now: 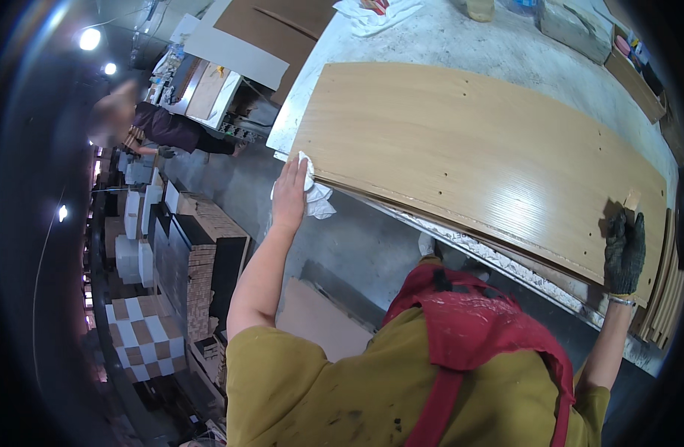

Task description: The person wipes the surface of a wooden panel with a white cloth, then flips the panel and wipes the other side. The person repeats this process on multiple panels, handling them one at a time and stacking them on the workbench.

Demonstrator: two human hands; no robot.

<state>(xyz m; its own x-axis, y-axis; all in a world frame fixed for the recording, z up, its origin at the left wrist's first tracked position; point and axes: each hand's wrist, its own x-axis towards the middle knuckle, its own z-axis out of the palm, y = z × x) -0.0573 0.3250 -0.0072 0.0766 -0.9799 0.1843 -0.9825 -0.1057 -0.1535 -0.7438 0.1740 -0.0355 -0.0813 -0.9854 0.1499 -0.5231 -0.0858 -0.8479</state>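
A long light-wood panel (461, 160) with small drilled holes lies across the white worktable. My left hand (288, 195), bare, is closed on a crumpled white cloth (319, 200) at the panel's near left corner; part of the cloth hangs below the edge. Over the panel's right end is my right hand (625, 253) in a dark knitted glove. From its fingers sticks a small flat tan piece (632, 199); the glove hides the rest of it, so its kind does not show.
The stained white tabletop (416, 46) carries another white cloth (379, 16), a jar (480, 9) and a grey block-like box (577, 30) at the back. More boards (662, 290) stand at the right. Stacked panels (189, 261) fill the floor at left; a person (166, 128) stands beyond.
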